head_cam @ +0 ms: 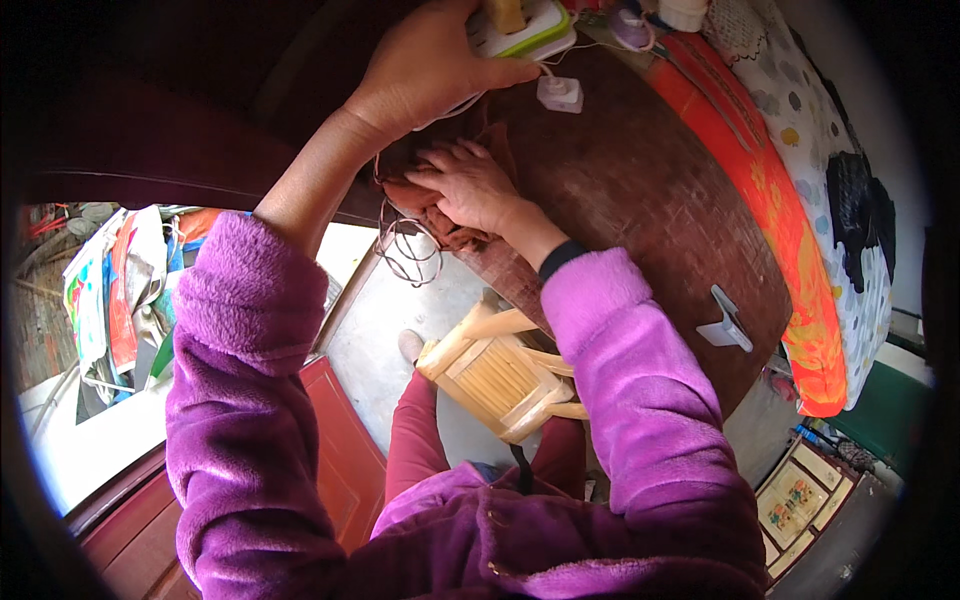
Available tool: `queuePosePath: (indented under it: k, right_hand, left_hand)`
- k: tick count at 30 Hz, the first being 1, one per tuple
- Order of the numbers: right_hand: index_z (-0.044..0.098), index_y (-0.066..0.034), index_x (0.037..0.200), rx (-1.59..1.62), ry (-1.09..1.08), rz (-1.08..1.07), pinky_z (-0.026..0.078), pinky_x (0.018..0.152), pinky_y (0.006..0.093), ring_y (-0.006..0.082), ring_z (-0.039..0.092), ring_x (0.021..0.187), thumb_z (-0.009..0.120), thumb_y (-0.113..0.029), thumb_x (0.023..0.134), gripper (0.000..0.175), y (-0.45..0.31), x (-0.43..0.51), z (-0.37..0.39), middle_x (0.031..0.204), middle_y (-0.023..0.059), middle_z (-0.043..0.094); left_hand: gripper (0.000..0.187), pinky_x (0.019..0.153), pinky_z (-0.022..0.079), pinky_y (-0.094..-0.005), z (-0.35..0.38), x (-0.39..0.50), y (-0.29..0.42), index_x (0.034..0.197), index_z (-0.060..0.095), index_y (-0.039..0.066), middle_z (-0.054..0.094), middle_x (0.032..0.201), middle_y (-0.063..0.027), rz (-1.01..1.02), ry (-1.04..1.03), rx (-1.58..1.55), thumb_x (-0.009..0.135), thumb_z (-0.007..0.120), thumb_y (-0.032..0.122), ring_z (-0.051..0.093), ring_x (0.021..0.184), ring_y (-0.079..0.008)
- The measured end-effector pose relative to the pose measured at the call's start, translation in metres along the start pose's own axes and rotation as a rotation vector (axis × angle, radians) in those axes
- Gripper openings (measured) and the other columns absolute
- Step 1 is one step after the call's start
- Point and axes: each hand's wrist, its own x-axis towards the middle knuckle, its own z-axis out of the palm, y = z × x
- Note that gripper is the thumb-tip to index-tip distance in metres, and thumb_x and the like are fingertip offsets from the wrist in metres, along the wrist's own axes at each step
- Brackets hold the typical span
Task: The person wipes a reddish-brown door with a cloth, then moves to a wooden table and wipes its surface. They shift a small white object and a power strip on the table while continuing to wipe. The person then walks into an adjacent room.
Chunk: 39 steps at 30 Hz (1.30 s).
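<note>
At the top of the view my left hand [424, 67] grips the side of a white and green power strip [536, 34], its thumb along the near edge. A yellowish plug stands in the strip, and a white plug or adapter [560, 94] lies on the table beside my thumb. Lower down, my right hand [476, 184] rests with fingers spread on a crumpled reddish-brown cloth [450, 225] at the edge of the dark wooden table [622, 172]. Whether its fingers pinch the cloth is not clear. A coiled thin cable [409, 251] hangs off the edge beside the cloth.
A white plastic stand [726, 322] lies on the table's right part. Orange patterned fabric [787, 247] and a dotted white cover [862, 330] run along the far side. Below the near edge stands a small wooden chair [499, 375]. A red door panel [345, 450] is at the lower left.
</note>
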Motion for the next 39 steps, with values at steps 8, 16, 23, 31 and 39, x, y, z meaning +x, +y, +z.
queuePosePath:
  k: [8, 16, 23, 31, 39]
  right_hand:
    - [0.063, -0.0176, 0.118, 0.113, -0.187, 0.161, 0.026, 0.112, 0.0435, 0.025, 0.04, 0.132, 0.053, -0.005, 0.078, 0.043, -0.017, -0.149, -0.065, 0.138, 0.0052, 0.05]
    - [0.055, -0.0095, 0.13, -0.069, 0.12, 0.612, 0.03, 0.11, 0.0436, 0.0307, 0.044, 0.125, 0.058, -0.008, 0.075, 0.055, 0.029, -0.156, -0.059, 0.137, 0.0107, 0.048]
    - [0.063, -0.0055, 0.097, -0.49, 0.325, 0.703, 0.047, 0.084, 0.0461, 0.0341, 0.058, 0.097, 0.048, -0.012, 0.085, 0.021, 0.212, -0.095, -0.081, 0.1, 0.0169, 0.061]
    - [0.053, -0.0076, 0.123, -0.566, 0.428, 0.96, 0.039, 0.101, 0.0459, 0.0339, 0.043, 0.126, 0.055, -0.012, 0.085, 0.038, 0.197, -0.19, -0.101, 0.134, 0.0138, 0.048]
    - [0.053, -0.0037, 0.127, -0.28, 0.173, 1.006, 0.033, 0.104, 0.0478, 0.037, 0.042, 0.124, 0.056, -0.006, 0.078, 0.048, 0.004, -0.272, -0.085, 0.135, 0.0173, 0.047]
  left_hand:
    - [0.07, 0.089, 0.048, -0.0353, 0.022, 0.004, -0.018, 0.121, 0.055, -0.002, 0.066, 0.106, -0.0171, 0.033, 0.032, 0.351, 0.068, 0.082, 0.035, 0.063, 0.1, -0.0245]
    - [0.062, 0.086, 0.05, -0.0353, 0.032, 0.03, -0.016, 0.117, 0.057, 0.0, 0.066, 0.108, -0.0168, -0.009, 0.097, 0.037, 0.069, 0.082, 0.029, 0.065, 0.099, -0.0266]
    - [0.066, 0.085, 0.05, -0.035, 0.042, 0.05, -0.032, 0.118, 0.057, -0.002, 0.066, 0.108, -0.0177, -0.053, 0.135, 0.026, 0.071, 0.081, 0.038, 0.066, 0.097, -0.0267]
    - [0.061, 0.089, 0.048, -0.0368, 0.092, 0.069, -0.025, 0.123, 0.057, 0.002, 0.064, 0.116, -0.0179, -0.198, 0.023, 0.14, 0.074, 0.079, 0.032, 0.063, 0.101, -0.0332]
    - [0.063, 0.082, 0.051, -0.0443, 0.178, 0.049, -0.043, 0.113, 0.058, 0.007, 0.062, 0.111, -0.0168, -0.101, -0.131, 0.392, 0.07, 0.074, 0.051, 0.063, 0.097, -0.0363]
